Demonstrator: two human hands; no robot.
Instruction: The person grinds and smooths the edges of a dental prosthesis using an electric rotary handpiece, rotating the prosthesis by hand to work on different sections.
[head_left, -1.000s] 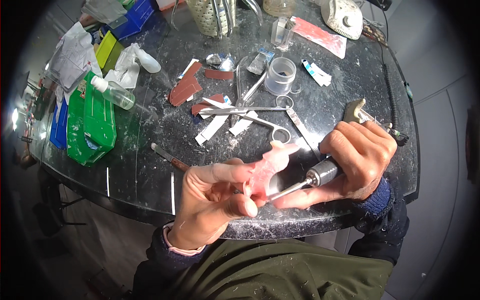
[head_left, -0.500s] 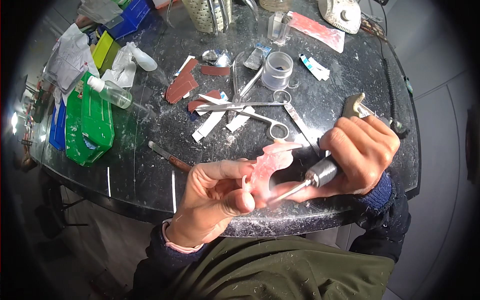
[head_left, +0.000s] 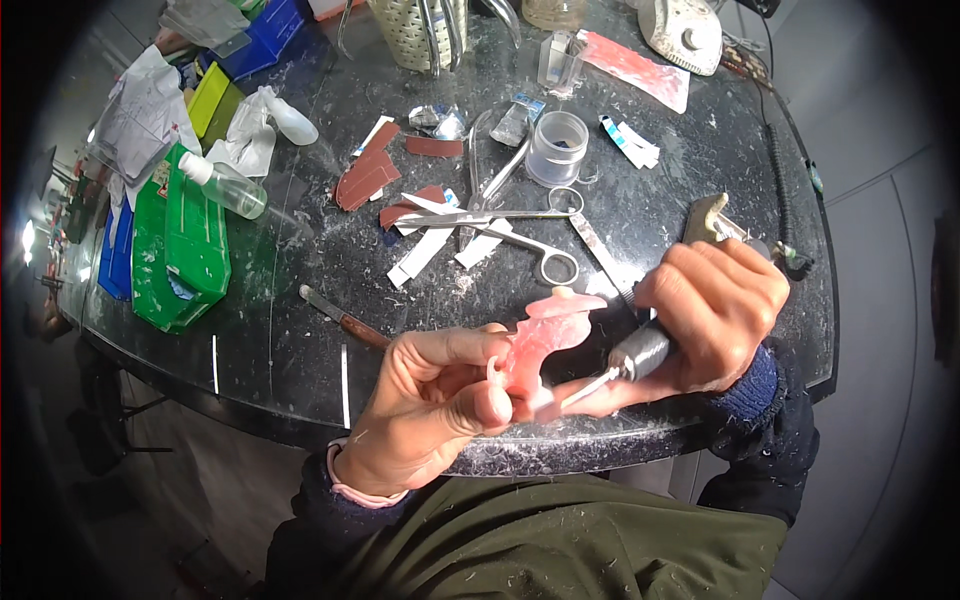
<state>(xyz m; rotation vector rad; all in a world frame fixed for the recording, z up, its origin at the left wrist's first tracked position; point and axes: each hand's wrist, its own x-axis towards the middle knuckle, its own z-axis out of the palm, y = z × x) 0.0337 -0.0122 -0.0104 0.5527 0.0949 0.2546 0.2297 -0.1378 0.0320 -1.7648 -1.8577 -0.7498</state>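
Note:
A pink partial denture, curved like an arch, is pinched between the thumb and fingers of my left hand. My right hand wraps round a dark rotary handpiece, whose thin shank points left toward the denture's lower end. The tip of the tool is blurred, and it meets or nearly meets the pink edge close to my left fingertips. My right fingers stretch under the tool toward the denture. Just beyond my hands lie metal scissors and a wooden-handled knife.
Brown sandpaper pieces, a clear plastic cup and white strips lie mid-table. A green bin and a clear bottle stand left. Farther back are a perforated holder and a pink-stained packet. White dust covers the dark tabletop.
The denture has tilted slightly in my left hand, its upper end shifting a little. My right hand and the handpiece have shifted slightly left; the shank shows sharper against the denture's lower end.

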